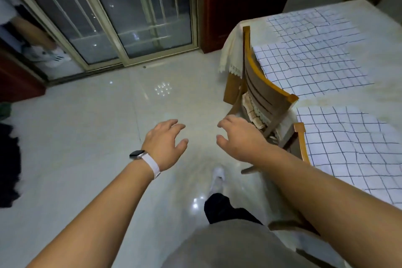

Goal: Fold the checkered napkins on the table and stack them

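Observation:
Three white napkins with dark blue checks lie flat on the cream-covered table (348,98) at the right: a far napkin (313,22), a middle napkin (311,67) and a near napkin (352,148). My left hand (165,143), with a watch on the wrist, hangs over the floor with fingers spread and empty. My right hand (237,137) is also empty, fingers apart, just left of a chair and well short of the napkins.
A wooden chair (263,95) stands tucked against the table's left side, and a second chair back (301,141) is nearer me. Glossy tiled floor (87,137) spreads left. Sliding glass doors (130,17) and a dark wooden cabinet (239,2) stand behind.

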`<state>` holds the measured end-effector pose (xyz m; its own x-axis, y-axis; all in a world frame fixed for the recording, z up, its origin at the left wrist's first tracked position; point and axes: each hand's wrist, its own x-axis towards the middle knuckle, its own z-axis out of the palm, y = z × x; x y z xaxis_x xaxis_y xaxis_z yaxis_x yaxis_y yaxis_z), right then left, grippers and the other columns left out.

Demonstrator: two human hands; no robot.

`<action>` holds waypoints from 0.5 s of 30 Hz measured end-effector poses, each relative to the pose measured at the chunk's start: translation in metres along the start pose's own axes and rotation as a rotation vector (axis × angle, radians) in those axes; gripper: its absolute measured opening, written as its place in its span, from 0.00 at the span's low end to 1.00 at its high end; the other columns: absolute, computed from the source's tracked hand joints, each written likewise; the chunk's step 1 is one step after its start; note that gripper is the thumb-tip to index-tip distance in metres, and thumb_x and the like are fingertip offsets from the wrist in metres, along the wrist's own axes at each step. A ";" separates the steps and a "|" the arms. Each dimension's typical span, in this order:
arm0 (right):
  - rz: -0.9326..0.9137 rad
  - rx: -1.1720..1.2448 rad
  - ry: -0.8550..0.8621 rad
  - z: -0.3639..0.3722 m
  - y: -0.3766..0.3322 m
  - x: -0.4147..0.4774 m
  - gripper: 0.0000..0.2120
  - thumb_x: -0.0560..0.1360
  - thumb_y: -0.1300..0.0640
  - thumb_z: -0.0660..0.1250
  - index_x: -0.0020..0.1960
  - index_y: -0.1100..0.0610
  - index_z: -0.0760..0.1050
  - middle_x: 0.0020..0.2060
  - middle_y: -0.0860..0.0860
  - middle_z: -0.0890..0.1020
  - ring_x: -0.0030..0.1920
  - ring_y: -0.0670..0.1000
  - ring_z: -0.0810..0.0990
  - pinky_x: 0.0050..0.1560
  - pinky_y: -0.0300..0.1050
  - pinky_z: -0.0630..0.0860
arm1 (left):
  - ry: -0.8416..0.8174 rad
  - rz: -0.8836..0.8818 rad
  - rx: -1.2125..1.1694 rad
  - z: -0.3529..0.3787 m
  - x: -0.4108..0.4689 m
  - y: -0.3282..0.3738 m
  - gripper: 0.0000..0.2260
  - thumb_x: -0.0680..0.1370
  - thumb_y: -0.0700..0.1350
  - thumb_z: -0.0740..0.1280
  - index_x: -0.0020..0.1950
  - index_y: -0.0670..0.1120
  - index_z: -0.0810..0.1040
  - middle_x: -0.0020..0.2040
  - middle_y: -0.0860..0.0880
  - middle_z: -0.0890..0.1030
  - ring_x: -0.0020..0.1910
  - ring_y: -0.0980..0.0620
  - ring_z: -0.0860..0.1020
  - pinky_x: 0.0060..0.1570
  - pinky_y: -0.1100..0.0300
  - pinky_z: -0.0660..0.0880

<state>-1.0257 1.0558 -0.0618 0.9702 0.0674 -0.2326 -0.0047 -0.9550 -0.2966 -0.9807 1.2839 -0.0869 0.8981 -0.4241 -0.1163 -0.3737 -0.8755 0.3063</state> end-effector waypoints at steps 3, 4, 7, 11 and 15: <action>-0.002 0.034 0.049 -0.013 0.020 0.046 0.20 0.78 0.47 0.60 0.66 0.54 0.73 0.63 0.51 0.74 0.63 0.54 0.73 0.60 0.52 0.73 | -0.019 0.004 0.017 -0.006 0.053 0.001 0.21 0.78 0.55 0.63 0.70 0.51 0.71 0.72 0.49 0.68 0.72 0.48 0.64 0.69 0.52 0.61; -0.001 0.042 0.060 -0.018 0.027 0.061 0.20 0.78 0.47 0.60 0.66 0.54 0.73 0.63 0.51 0.74 0.62 0.54 0.73 0.59 0.51 0.74 | -0.028 0.007 0.025 -0.009 0.070 0.002 0.21 0.78 0.55 0.63 0.70 0.52 0.71 0.72 0.49 0.68 0.72 0.48 0.64 0.69 0.52 0.61; 0.018 0.069 0.081 -0.040 0.050 0.102 0.20 0.78 0.47 0.61 0.65 0.54 0.73 0.64 0.51 0.74 0.63 0.55 0.73 0.59 0.50 0.73 | -0.063 0.038 0.064 -0.021 0.127 0.011 0.21 0.78 0.56 0.63 0.70 0.51 0.71 0.72 0.49 0.69 0.71 0.48 0.64 0.69 0.52 0.62; 0.042 0.110 0.104 -0.072 0.085 0.145 0.20 0.78 0.47 0.61 0.66 0.55 0.74 0.63 0.52 0.74 0.63 0.55 0.73 0.61 0.51 0.72 | -0.052 0.101 0.084 -0.039 0.200 0.038 0.21 0.78 0.56 0.63 0.70 0.51 0.71 0.72 0.49 0.69 0.71 0.47 0.65 0.68 0.51 0.63; 0.096 0.146 0.149 -0.097 0.118 0.170 0.20 0.78 0.47 0.61 0.66 0.55 0.73 0.63 0.51 0.74 0.62 0.53 0.73 0.61 0.51 0.72 | -0.037 0.165 0.084 -0.051 0.256 0.064 0.21 0.78 0.55 0.63 0.70 0.51 0.71 0.72 0.48 0.69 0.71 0.46 0.65 0.69 0.51 0.62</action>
<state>-0.8377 0.9266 -0.0460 0.9886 -0.0750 -0.1302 -0.1229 -0.9023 -0.4133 -0.7633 1.1309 -0.0492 0.8146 -0.5703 -0.1058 -0.5347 -0.8090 0.2441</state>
